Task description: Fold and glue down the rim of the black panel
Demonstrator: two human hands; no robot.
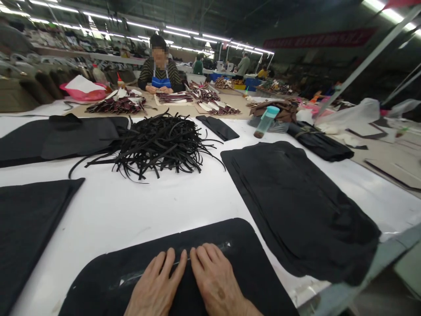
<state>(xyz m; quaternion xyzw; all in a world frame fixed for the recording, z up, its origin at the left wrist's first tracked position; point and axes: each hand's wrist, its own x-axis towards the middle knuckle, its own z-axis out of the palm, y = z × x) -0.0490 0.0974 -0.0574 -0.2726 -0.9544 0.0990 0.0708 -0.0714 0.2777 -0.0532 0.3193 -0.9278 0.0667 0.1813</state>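
A black sheet of material (253,267) with rounded corners lies flat at the front of the table. My left hand (157,281) rests palm down on it, fingers stretched and somewhat spread. Beside it my right hand (215,276) lies with its fingers extended close together, the fingertips of both hands nearly meeting. They touch the sheet along a pale, shiny line (138,275) that has a small white triangle (229,244) near its right end. Neither hand visibly grips anything. The sheet's lower edge is cut off by the frame.
A heap of thin black strips (164,142) sits mid-table. Stacks of black sheets lie to the right (296,202) and left (29,224). A turquoise-lidded bottle (267,120) leans near the back. Across the table sits a person in a blue apron (161,82), beside maroon pieces (118,103).
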